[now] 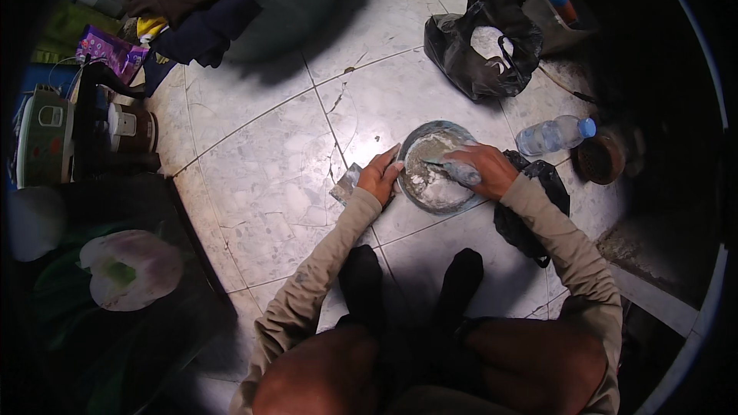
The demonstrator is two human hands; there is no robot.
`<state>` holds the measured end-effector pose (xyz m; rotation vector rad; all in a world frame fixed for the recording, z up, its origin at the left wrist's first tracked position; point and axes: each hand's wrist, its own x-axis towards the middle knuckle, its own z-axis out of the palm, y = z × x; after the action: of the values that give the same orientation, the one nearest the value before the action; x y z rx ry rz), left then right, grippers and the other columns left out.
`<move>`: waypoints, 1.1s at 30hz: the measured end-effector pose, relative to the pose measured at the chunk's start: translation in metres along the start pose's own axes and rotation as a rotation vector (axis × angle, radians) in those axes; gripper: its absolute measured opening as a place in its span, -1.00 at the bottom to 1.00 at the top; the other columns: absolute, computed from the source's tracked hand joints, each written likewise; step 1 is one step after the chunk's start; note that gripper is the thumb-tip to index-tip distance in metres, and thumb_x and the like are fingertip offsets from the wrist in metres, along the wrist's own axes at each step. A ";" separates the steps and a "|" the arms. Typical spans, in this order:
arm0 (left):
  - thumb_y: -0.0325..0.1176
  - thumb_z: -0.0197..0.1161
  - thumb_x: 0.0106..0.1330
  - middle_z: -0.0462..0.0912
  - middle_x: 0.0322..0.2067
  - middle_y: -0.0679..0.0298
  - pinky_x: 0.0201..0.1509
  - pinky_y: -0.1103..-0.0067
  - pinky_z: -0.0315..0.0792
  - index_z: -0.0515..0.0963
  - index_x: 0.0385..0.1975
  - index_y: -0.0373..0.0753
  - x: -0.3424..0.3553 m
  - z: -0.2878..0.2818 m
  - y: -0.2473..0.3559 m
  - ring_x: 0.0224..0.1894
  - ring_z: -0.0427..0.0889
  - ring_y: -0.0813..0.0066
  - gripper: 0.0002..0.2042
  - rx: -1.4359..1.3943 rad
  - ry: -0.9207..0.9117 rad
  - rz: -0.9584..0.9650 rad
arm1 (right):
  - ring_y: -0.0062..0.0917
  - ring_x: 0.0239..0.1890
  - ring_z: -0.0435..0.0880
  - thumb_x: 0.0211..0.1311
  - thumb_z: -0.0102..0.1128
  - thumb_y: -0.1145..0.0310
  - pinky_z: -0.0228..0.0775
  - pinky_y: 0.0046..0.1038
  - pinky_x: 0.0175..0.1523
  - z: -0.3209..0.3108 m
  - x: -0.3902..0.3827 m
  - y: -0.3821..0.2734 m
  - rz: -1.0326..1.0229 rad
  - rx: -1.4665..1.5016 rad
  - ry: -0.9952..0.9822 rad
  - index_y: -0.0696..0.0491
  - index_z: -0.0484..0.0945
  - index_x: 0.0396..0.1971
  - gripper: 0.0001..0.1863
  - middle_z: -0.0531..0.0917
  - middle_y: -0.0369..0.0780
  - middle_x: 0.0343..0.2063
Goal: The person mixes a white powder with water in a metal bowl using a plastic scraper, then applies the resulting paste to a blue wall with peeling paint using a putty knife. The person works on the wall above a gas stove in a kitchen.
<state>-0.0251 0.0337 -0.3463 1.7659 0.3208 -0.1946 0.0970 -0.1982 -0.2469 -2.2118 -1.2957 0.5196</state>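
My left hand grips the left side of a round grey bowl on the tiled floor. Inside the bowl is a grey mixture with white powder. My right hand is closed on a grey-coated tool, whose narrow end dips into the mixture. A flat square grey piece lies under and beside my left hand. A black plastic bag lies below my right wrist, and a water bottle lies on its side beyond that hand.
An open black bag of white powder, a blue-orange tube and a brown pot are at the right. At upper left are a tub with clothes and appliances. A flower-printed mat is lower left.
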 end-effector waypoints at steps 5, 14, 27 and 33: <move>-0.35 0.08 0.35 0.46 -0.04 0.00 0.17 0.49 0.29 0.32 0.25 -0.24 -0.019 0.016 0.000 0.04 0.47 0.20 -0.54 0.108 0.162 0.244 | -0.15 -0.11 0.60 -0.14 0.34 0.49 0.43 -0.21 0.05 0.026 0.017 0.004 -0.021 -0.050 0.053 0.07 0.54 -0.08 -0.51 0.63 -0.07 -0.18; -0.52 0.04 0.30 0.42 -0.28 0.07 -0.04 0.47 0.34 0.43 0.18 -0.19 0.001 0.006 0.001 -0.22 0.44 0.24 -0.58 0.139 0.153 0.302 | -0.21 -0.06 0.56 -0.26 0.38 0.56 0.45 -0.27 0.05 0.039 0.008 -0.005 -0.256 -0.015 -0.214 -0.01 0.54 -0.11 -0.45 0.61 -0.19 -0.19; -0.41 0.12 0.31 0.54 -0.11 0.01 0.07 0.48 0.40 0.44 0.13 -0.25 0.024 -0.003 0.010 -0.05 0.56 0.18 -0.63 -0.040 0.102 0.264 | -0.11 -0.19 0.60 -0.13 0.34 0.43 0.45 -0.20 -0.04 0.019 0.006 -0.018 0.212 0.007 0.047 0.05 0.57 -0.15 -0.59 0.65 -0.06 -0.26; -0.39 0.13 0.33 0.54 -0.17 0.17 0.11 0.56 0.31 0.54 0.05 -0.28 0.002 0.001 -0.003 -0.07 0.49 0.40 -0.69 -0.122 0.038 0.168 | -0.11 -0.16 0.59 -0.09 0.36 0.40 0.42 -0.21 0.03 0.064 0.012 -0.043 0.211 -0.002 0.294 0.11 0.51 -0.06 -0.51 0.63 -0.03 -0.28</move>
<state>-0.0242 0.0331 -0.3499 1.6677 0.2062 -0.0211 0.0377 -0.1544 -0.2721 -2.3345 -0.9191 0.2545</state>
